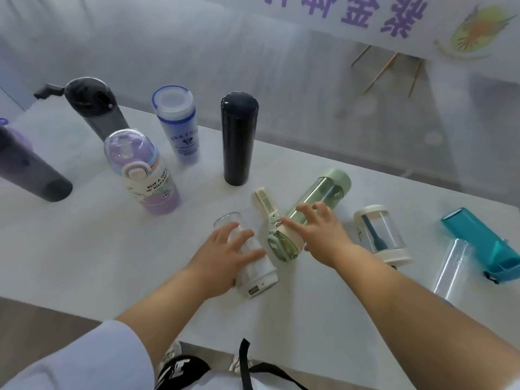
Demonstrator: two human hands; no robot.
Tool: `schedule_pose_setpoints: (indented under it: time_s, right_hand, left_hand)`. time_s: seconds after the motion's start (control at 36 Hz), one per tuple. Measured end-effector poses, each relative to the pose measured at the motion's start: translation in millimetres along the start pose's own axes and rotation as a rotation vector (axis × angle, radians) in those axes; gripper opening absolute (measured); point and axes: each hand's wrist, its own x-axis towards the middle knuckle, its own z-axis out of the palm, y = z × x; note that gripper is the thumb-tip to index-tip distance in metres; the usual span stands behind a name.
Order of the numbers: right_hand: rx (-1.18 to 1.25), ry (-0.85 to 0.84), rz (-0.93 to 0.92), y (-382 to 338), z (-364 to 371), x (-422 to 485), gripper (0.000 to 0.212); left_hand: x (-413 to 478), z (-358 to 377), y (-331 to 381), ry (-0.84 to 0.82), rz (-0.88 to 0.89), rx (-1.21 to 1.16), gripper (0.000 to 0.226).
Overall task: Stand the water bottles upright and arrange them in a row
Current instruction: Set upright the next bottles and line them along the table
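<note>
The clear bottle with the white cap [247, 257] lay on its side at the near middle of the white table [84, 249], cap end toward the person; the left hand [225, 256] lay over its body with the fingers curled round it, gripping it. Just beside it, to the right, the green bottle [309, 209] also lay on its side, its pale green base pointing away and its lid toward the person; a cream strap [264, 202] ran from the lid across the table; the right hand [320, 232] rested on the bottle near the lid with fingers spread flat and not closed round it.

Further right, three more bottles lay down: a short clear bottle with cream ends [381, 235]; a clear tumbler [453, 266] at the table's near edge; a teal bottle [484, 243] touching or overlapping that tumbler.

Five bottles stood upright on the far and left part of the table: a black flask [238, 139]; a blue-tinted bottle with a frosted lid [180, 128]; a lilac bottle with a domed lid and printed text [146, 173]; a smoke-grey bottle with a dark lid [98, 108]; a dark grey bottle [25, 167] cut by the left edge of the view.

Count: ten bottles in all; five lying, five standing; two hands, both on lying bottles.
</note>
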Motion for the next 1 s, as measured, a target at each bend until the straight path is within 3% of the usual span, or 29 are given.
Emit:
schedule_pose_setpoints:
  time_s: [0.28,0.39,0.47,0.64,0.83,1.0]
  right_hand:
    - [-0.161,-0.015,-0.063,3,7,10,0.076]
    - [-0.213,-0.011,-0.085,5,2,9,0.076]
    - [-0.195,0.091,-0.098,7,-3,8,0.088]
    - [0.239,0.341,-0.022,22,-15,3,0.080]
    - [0.660,0.537,0.092,41,-46,1,0.071]
    - [1.023,0.584,0.217,40,-73,-3,0.057]
  left_hand:
    - [-6,3,-1,0.070,-0.136,-0.001,0.103]
    - [-5,-8,-5,0.155,-0.260,-0.253,0.096]
    - [-5,-19,-7,0.218,-0.393,-0.522,0.087]
    - [-1,-29,-11,0.390,-0.555,-0.905,0.078]
    - [4,-35,-4,0.497,-0.568,-1.144,0.070]
    - [15,-40,1,0.520,-0.594,-1.325,0.067]
